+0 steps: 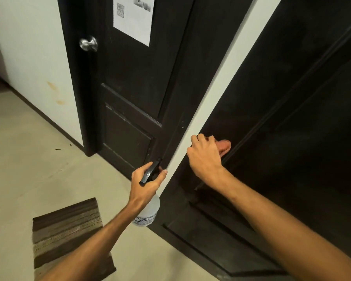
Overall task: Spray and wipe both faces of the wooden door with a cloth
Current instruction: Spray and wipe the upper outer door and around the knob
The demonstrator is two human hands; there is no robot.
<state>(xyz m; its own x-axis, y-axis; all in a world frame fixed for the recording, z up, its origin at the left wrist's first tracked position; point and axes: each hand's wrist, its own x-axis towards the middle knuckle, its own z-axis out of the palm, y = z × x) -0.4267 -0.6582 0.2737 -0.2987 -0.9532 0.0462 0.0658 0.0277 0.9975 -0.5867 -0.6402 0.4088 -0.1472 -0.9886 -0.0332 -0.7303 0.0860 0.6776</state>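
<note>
Against dark panelled door [282,88], right hand [206,159] clutches a cloth [224,146] (orange); left hand [146,183] grips translucent bottle [148,211].

The translucent spray bottle [151,206] carries a white label [145,218] printed in dark capitals. Its top line reads in part "AGRI SPR" and the line below looks like "(INDIA". The finer lines under these are too small to read. A white paper sheet [133,23] stuck on the closed dark door [130,78] bears 1 QR code [120,10] at its upper left and a blurred, unreadable patch of print [142,4] at its top right.
</note>
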